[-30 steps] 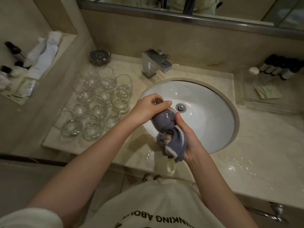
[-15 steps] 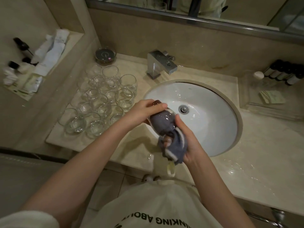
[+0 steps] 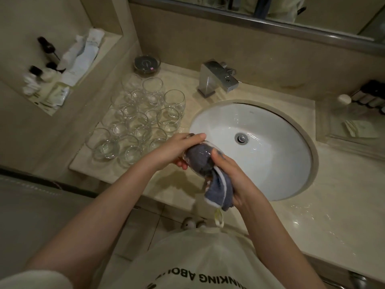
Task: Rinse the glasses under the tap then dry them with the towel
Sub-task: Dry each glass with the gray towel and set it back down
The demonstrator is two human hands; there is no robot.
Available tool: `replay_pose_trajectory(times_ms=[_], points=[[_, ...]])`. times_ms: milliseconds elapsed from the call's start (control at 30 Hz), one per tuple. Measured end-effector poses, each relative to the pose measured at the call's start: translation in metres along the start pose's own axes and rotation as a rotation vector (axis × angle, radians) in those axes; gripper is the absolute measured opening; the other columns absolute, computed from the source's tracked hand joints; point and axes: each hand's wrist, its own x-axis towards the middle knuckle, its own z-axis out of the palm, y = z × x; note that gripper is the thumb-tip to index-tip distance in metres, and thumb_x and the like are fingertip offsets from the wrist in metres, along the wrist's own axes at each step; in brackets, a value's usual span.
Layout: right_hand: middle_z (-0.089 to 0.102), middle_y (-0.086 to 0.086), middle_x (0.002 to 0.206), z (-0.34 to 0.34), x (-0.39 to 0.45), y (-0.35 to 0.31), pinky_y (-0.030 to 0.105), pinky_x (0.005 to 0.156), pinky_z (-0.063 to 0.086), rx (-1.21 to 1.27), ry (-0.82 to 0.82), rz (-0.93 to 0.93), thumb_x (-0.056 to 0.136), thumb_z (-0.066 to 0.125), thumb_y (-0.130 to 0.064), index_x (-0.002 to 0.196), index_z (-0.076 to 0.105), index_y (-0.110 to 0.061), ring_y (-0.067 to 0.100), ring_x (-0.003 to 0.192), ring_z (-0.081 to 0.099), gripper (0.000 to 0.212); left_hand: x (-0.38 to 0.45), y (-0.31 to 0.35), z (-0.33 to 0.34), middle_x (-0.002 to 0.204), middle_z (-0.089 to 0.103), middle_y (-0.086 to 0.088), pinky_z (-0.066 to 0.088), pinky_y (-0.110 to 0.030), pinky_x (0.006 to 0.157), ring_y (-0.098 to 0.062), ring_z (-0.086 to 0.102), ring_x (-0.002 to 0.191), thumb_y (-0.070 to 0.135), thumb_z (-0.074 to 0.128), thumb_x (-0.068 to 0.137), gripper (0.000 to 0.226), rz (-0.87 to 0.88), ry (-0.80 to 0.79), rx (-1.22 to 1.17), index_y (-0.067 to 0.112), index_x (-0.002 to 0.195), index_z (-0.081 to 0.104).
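Observation:
I hold one clear glass (image 3: 198,157) on its side over the counter's front edge, left of the white sink (image 3: 270,126). My left hand (image 3: 177,150) grips its base end. A blue-grey towel (image 3: 216,190) is stuffed into the glass and hangs out below; my right hand (image 3: 233,178) grips the towel at the glass's mouth, thumb on the glass. Several more clear glasses (image 3: 143,119) stand upright in a cluster on the counter to the left. The chrome tap (image 3: 218,78) behind the sink runs no visible water.
A dark round dish (image 3: 146,63) stands behind the glasses. A wall niche (image 3: 62,74) at left holds small bottles and packets. At the right a clear tray (image 3: 352,126) carries dark bottles and a packet. Water shines on the counter (image 3: 312,215) at front right.
The glass and both hands have stayed together over the counter edge. My right hand has shifted its hold on the towel slightly, and more of the glass's side shows.

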Motion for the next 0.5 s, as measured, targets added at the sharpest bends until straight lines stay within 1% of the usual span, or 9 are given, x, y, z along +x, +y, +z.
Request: replay_pose_trajectory(times_ms=[67, 100, 167, 233, 267, 333, 367, 433, 500], points=[[0.070, 0.014, 0.064, 0.001, -0.003, -0.005, 0.020, 0.040, 0.050, 0.153, -0.017, 0.125, 0.098, 0.040, -0.039, 0.115, 0.053, 0.005, 0.014, 0.048, 0.067, 0.049, -0.004, -0.003, 0.000, 0.083, 0.063, -0.002, 0.046, -0.024, 0.041, -0.022, 0.062, 0.061, 0.049, 0.068, 0.083, 0.037, 0.095, 0.025, -0.039, 0.016, 0.098, 0.062], [0.066, 0.012, 0.053, 0.000, -0.004, -0.007, 0.020, 0.032, 0.045, 0.211, 0.005, 0.179, 0.100, 0.035, -0.044, 0.114, 0.052, 0.004, 0.015, 0.037, 0.062, 0.053, -0.005, -0.003, -0.001, 0.090, 0.061, -0.001, 0.049, -0.025, 0.042, -0.018, 0.065, 0.069, 0.044, 0.071, 0.083, 0.034, 0.136, 0.029, -0.046, 0.016, 0.100, 0.061], [0.062, 0.013, 0.049, -0.001, -0.003, -0.007, 0.021, 0.027, 0.041, 0.246, 0.046, 0.223, 0.100, 0.034, -0.048, 0.119, 0.048, 0.003, 0.017, 0.031, 0.056, 0.057, -0.008, -0.004, -0.003, 0.100, 0.057, 0.002, 0.054, -0.029, 0.046, -0.015, 0.065, 0.085, 0.041, 0.073, 0.079, 0.033, 0.183, 0.024, -0.043, 0.020, 0.100, 0.060], [0.060, 0.012, 0.048, -0.004, 0.000, -0.005, 0.021, 0.027, 0.042, 0.219, 0.073, 0.250, 0.098, 0.037, -0.049, 0.116, 0.050, 0.004, 0.017, 0.029, 0.053, 0.057, -0.011, -0.004, -0.004, 0.103, 0.054, 0.003, 0.058, -0.034, 0.048, -0.015, 0.064, 0.092, 0.041, 0.069, 0.075, 0.033, 0.190, 0.005, -0.050, 0.021, 0.100, 0.059], [0.059, 0.012, 0.046, -0.006, 0.000, -0.004, 0.020, 0.028, 0.042, 0.188, 0.070, 0.258, 0.097, 0.039, -0.049, 0.111, 0.053, 0.004, 0.016, 0.029, 0.052, 0.057, -0.012, -0.004, -0.005, 0.105, 0.054, 0.003, 0.059, -0.036, 0.050, -0.015, 0.064, 0.094, 0.040, 0.067, 0.074, 0.034, 0.183, -0.006, -0.052, 0.020, 0.101, 0.059], [0.059, 0.010, 0.045, -0.005, -0.004, -0.007, 0.020, 0.030, 0.043, 0.134, 0.039, 0.262, 0.098, 0.041, -0.043, 0.100, 0.056, 0.002, 0.015, 0.030, 0.053, 0.048, -0.013, -0.004, -0.007, 0.109, 0.054, 0.002, 0.061, -0.040, 0.056, -0.016, 0.063, 0.100, 0.037, 0.068, 0.078, 0.037, 0.129, -0.032, -0.056, 0.017, 0.107, 0.060], [0.060, 0.009, 0.045, -0.005, -0.005, -0.009, 0.020, 0.032, 0.044, 0.108, 0.014, 0.253, 0.100, 0.041, -0.038, 0.096, 0.056, 0.000, 0.014, 0.033, 0.056, 0.041, -0.012, -0.004, -0.009, 0.112, 0.054, 0.001, 0.061, -0.040, 0.058, -0.016, 0.062, 0.102, 0.034, 0.069, 0.081, 0.038, 0.083, -0.046, -0.063, 0.014, 0.112, 0.060], [0.066, 0.008, 0.054, -0.004, -0.004, -0.009, 0.018, 0.038, 0.047, 0.027, -0.035, 0.218, 0.100, 0.042, -0.028, 0.096, 0.058, -0.001, 0.012, 0.042, 0.063, 0.031, -0.011, -0.002, -0.012, 0.118, 0.056, 0.000, 0.060, -0.034, 0.059, -0.014, 0.061, 0.105, 0.037, 0.073, 0.079, 0.047, -0.016, -0.085, -0.043, 0.013, 0.117, 0.060], [0.072, 0.008, 0.070, -0.006, 0.000, -0.006, 0.018, 0.047, 0.050, -0.064, -0.081, 0.183, 0.095, 0.050, -0.024, 0.103, 0.061, -0.003, 0.012, 0.056, 0.068, 0.025, -0.009, -0.002, -0.017, 0.120, 0.061, -0.004, 0.058, -0.032, 0.063, -0.019, 0.066, 0.103, 0.048, 0.078, 0.071, 0.056, -0.078, -0.148, 0.035, 0.016, 0.115, 0.064]])
